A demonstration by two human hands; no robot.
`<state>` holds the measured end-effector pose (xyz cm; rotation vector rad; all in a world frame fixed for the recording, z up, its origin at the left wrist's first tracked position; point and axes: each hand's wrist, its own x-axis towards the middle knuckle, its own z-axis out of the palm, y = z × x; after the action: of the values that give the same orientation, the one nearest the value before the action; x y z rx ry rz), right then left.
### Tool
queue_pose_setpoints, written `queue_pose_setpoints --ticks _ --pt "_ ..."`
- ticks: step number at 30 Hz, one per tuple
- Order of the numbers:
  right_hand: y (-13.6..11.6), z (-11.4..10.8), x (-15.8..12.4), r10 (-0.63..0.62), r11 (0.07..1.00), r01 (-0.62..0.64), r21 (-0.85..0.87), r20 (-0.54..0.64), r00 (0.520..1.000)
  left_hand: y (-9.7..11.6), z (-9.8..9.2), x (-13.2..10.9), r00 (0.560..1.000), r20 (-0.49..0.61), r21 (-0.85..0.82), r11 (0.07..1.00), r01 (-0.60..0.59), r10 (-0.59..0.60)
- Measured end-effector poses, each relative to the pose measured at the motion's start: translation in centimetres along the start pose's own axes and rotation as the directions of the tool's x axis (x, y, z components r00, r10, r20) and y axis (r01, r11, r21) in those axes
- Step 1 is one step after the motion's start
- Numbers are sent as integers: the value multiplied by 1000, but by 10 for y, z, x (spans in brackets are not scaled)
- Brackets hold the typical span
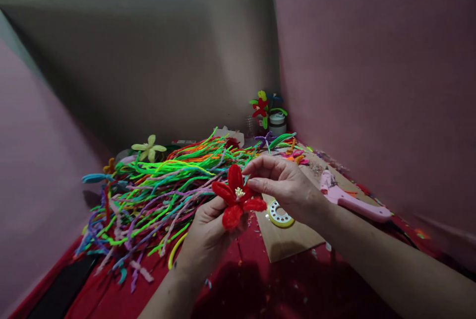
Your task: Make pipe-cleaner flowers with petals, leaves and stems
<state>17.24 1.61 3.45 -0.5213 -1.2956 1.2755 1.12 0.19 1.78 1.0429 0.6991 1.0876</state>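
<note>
A red pipe-cleaner flower [233,216] with fuzzy petals and pale yellow stamens at its centre faces up toward me. My left hand [208,232] is closed around it from below, the fingers partly hidden behind the petals. My right hand [286,185] has its thumb and curled fingers at the flower's upper right petal, pinching or touching it; the petal there is partly covered. Behind the flower spreads a large heap of pipe cleaners [178,170] in green, orange, purple, pink and blue.
A pink glue gun [357,202] lies to the right. A yellow-rimmed roll [280,215] rests on a brown board [293,244]. Finished flowers [260,107] stand at the back by a lidded jar [277,123]. A pale yellow flower [149,149] sits at left, and a black flat object [63,287] lies front left.
</note>
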Motion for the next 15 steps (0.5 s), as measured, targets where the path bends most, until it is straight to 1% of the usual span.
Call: queue_pose_setpoints --ticks 3,5,7,8,9,10,12,14,15 --pt "-3 0 -4 -16 999 16 -50 10 1000 1 0 1 998 -54 -42 999 -25 23" --pt "-6 0 -8 -70 982 69 -177 -2 998 2 0 2 995 -87 -34 999 -42 39" --pt "-10 0 -12 -192 907 186 -378 23 981 2 0 2 994 -104 6 999 -45 46" --pt "-11 0 -14 -259 850 256 -459 59 964 2 0 3 993 -105 23 999 -48 50" --pt "-13 0 -15 -314 800 323 -506 106 944 2 0 3 993 -105 32 998 -49 52" --pt "-14 0 -15 -350 768 379 -516 158 923 1 0 3 993 -102 32 998 -53 56" --pt "-14 -2 -14 -368 756 441 -484 243 898 0 -1 3 994 -91 25 998 -54 56" --pt "-12 -3 -11 -365 757 463 -461 288 885 0 0 3 995 -88 17 999 -45 47" --pt "-10 -3 -9 -369 753 465 -465 286 884 0 0 2 995 -90 11 999 -41 42"
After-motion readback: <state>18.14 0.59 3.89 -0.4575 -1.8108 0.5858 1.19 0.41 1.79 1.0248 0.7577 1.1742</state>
